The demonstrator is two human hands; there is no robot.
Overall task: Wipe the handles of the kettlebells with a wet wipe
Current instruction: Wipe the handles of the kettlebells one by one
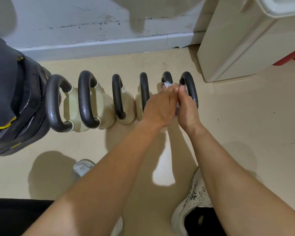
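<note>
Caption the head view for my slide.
Left hand and right hand grip a white wet wipe at the rightmost black metal kettlebell handles.

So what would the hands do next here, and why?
Probably draw the wet wipe along the second handle from the right. The left hand pinches the wipe at that handle's far end, and the right hand is pressed close beside it.

The kettlebell handles (84, 99) are dark metal, finely pebbled, with a soft gloss; the bodies (106, 106) below wear a matt cream coating. The wet wipe (168, 84) is thin white cloth. The floor (245, 125) is smooth beige, faintly shiny; the wall (75, 23) is scuffed grey paint
</note>
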